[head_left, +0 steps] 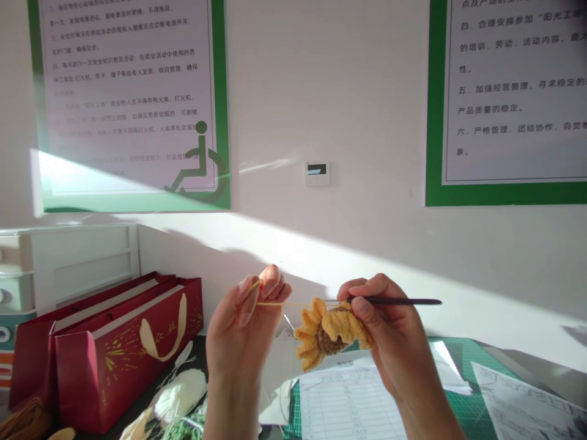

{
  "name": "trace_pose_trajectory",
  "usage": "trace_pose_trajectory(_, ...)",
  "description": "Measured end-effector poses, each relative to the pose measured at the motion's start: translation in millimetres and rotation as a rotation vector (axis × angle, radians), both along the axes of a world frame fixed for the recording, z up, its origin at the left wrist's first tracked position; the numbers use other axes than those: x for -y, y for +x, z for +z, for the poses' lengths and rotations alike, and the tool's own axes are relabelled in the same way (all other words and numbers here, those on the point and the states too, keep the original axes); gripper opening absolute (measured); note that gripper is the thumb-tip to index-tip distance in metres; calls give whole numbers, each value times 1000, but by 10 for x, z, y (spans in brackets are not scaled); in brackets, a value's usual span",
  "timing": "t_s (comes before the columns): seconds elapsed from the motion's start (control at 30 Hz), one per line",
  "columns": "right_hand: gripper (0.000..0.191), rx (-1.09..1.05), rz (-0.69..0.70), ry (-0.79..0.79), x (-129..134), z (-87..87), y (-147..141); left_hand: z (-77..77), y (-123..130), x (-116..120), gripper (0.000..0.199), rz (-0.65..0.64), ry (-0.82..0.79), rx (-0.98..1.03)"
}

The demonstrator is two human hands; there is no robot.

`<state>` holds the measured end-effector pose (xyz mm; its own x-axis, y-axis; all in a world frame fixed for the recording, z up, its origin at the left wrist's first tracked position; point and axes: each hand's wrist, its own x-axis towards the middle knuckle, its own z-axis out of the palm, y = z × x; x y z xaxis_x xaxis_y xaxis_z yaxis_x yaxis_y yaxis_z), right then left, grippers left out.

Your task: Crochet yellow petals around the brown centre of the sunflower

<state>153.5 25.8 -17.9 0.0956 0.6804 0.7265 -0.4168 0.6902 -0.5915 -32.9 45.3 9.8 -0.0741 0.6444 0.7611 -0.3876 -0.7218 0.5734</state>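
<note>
Left fingers (270, 281) pinch a yellow yarn (298, 304), and right fingers (367, 290) hold a dark crochet hook (403, 301) and a yarn sunflower (328, 330) with its petals done.

Surface: dark tabletop (132, 409), with a green cutting mat (458, 366) on its right part
On mat: printed ruled form (348, 403); loose printed sheet (523, 403) at the right
Left part: two red gift bags (128, 348), standing upright, rope handle showing
Beside bags: white yarn bundle (178, 394); green yarn (183, 425) just below it
Far left corner: brown cord (22, 421)
</note>
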Motion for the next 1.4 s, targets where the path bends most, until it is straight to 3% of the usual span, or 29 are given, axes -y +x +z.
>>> trace_pose_trajectory(0.1, 9, -28, -19, 6, 48, 29, -5, -26, -43, -70, 57, 209, 31, -132)
trace_pose_trajectory(0.2, 10, -69, -65, -19, 104, 50, -19, -55, 7, -57, 30, 318, 44, -270)
trace_pose_trajectory(0.23, 10, -69, -74, -11, 114, 52, -20, -64, 40, -34, 19, 303, 55, -310)
trace_pose_trajectory(0.27, 10, -64, -78, 5, 120, 50, -20, -73, 79, -1, 23, 258, 60, -331)
trace_pose_trajectory(0.3, 8, -60, -81, 21, 120, 47, -20, -80, 122, 41, 43, 195, 76, -344)
trace_pose_trajectory(0.33, 7, -56, -83, 34, 116, 41, -19, -85, 167, 92, 57, 28, 83, -279)
trace_pose_trajectory(0.4, 5, -49, -86, 49, 102, 29, -19, -84, 256, 206, 71, -219, 20, -123)
trace_pose_trajectory(0.47, 3, -27, -101, 88, 82, 17, -17, -71, 333, 312, 91, -347, -78, -67)
trace_pose_trajectory(0.6, 6, 31, -180, 187, 39, 0, 10, -41, 428, 413, 114, -310, -120, -25)
trace_pose_trajectory(0.93, 5, 260, -281, 291, 28, 6, 101, -1, 518, 465, 120, -229, -94, 47)
trace_pose_trajectory(1.0, 9, 300, -374, 372, 51, 10, 92, 1, 526, 489, 114, -231, -101, 78)
trace_pose_trajectory(1.13, 18, 280, -545, 488, 86, 2, 15, -21, 495, 483, 71, -203, -239, 225)
trace_pose_trajectory(1.2, 20, 293, -582, 532, 95, -4, -18, -26, 458, 455, 62, -174, -337, 298)
trace_pose_trajectory(1.27, 22, 323, -629, 567, 98, -5, -30, -14, 411, 426, 66, -209, -413, 289)
trace_pose_trajectory(1.4, 24, 320, -699, 600, 90, 8, -24, 38, 313, 398, 85, -401, -433, 145)
